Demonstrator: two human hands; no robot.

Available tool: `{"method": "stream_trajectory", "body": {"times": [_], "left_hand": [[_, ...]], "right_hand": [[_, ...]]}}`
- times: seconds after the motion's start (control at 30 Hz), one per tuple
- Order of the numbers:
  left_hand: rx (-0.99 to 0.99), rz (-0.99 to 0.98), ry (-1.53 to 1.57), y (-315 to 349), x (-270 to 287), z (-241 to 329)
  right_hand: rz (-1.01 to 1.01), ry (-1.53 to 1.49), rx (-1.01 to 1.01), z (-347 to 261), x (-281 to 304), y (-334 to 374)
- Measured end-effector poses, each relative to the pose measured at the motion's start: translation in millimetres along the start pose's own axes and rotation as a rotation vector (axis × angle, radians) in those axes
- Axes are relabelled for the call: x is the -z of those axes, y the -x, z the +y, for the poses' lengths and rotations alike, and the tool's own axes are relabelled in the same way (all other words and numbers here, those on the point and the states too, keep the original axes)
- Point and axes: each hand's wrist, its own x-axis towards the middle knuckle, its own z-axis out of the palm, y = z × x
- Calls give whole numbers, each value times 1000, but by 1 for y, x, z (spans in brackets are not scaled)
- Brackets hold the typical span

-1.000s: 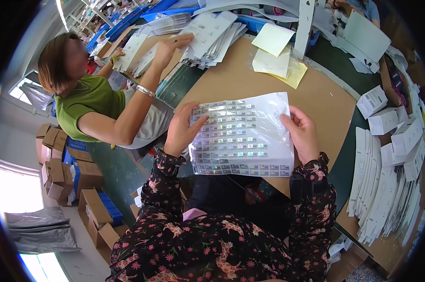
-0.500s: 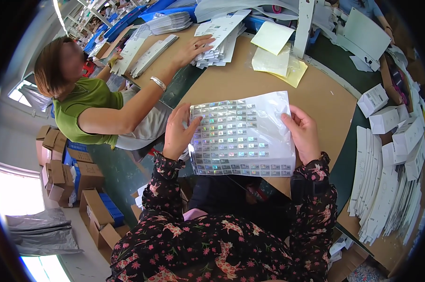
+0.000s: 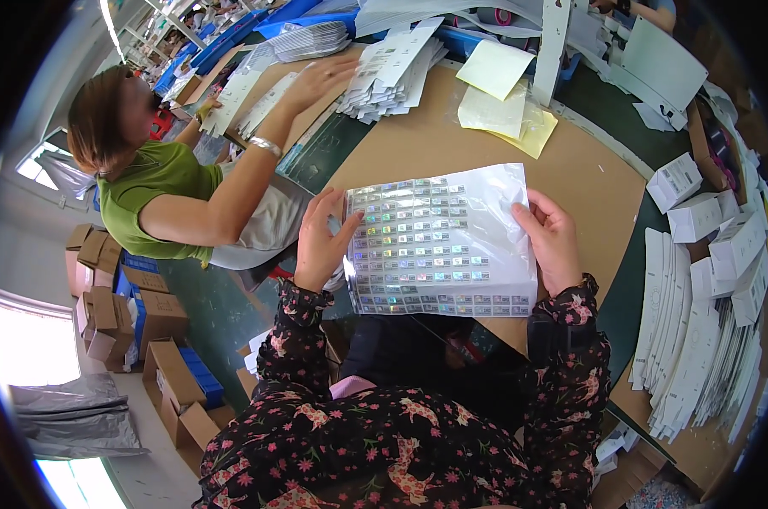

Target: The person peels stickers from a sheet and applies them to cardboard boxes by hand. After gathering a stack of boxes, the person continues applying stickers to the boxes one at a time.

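I hold a white sheet (image 3: 439, 242) covered with rows of small shiny holographic stickers, flat in front of me over the near edge of the brown cardboard-topped table (image 3: 588, 182). My left hand (image 3: 323, 242) grips the sheet's left edge, fingers curled over it. The right edge is pinched by my right hand (image 3: 552, 239). My sleeves are black with a pink flower print.
A person in a green top (image 3: 159, 182) sits at my left, one hand (image 3: 320, 78) reaching onto stacks of white printed sheets (image 3: 392, 72). Yellow papers (image 3: 498, 89) lie further back. Flat white carton blanks (image 3: 698, 339) and small white boxes (image 3: 677, 182) are stacked at right. Brown cartons (image 3: 112, 310) sit on the floor.
The person at my left has moved their reaching hand across the far stacks. My hands and the sticker sheet have stayed nearly still.
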Motion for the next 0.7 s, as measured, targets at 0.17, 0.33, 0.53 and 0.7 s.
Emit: {"method": "stream_trajectory", "body": {"times": [0.17, 0.33, 0.53, 0.7], "left_hand": [[21, 3, 46, 0, 2, 3], [56, -34, 13, -9, 12, 7], [-12, -13, 16, -39, 23, 20], [-109, -40, -22, -50, 17, 24]], "right_hand": [[3, -55, 12, 0, 2, 0], [9, -44, -3, 1, 1, 0], [0, -39, -13, 1, 2, -1], [-3, -52, -15, -1, 0, -1]]}}
